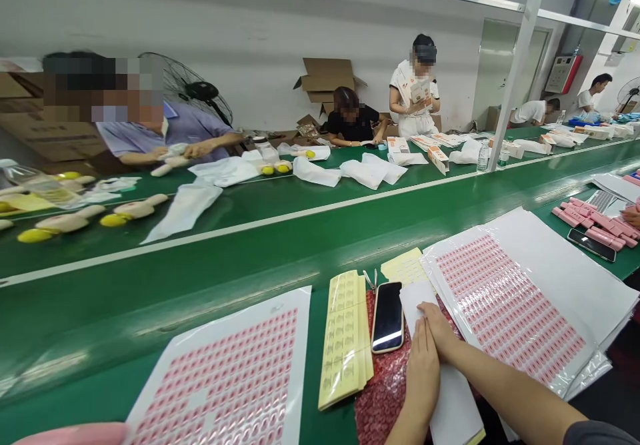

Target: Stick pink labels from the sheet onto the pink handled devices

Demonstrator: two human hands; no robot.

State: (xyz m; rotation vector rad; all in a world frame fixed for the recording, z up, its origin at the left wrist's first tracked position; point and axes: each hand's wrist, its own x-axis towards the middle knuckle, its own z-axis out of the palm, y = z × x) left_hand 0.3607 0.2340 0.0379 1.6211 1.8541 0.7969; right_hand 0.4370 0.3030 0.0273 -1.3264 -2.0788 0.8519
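Both of my hands lie on a long, white folded sheet (456,408) with a yellowish layer at its near end. My left hand (423,362) is flat on it, with straight fingers pointing away from me. My right hand (439,332) rests close against it, its fingers stretched over the far part of the sheet. The sheet lies on red bubble wrap (381,392). Just left of the hands is a phone (388,317), and beyond it a stack of yellow sticker sheets (344,338). A metal tool (371,280), partly covered, lies behind the phone.
Sheets of pink stickers lie left (235,372) and right (505,298) of me. More yellow labels (404,266) are behind. Pink tubes (595,222) and another phone (592,244) lie far right. Across the green conveyor belt (240,245), several people handle white bags (315,171). A post (517,72) stands there.
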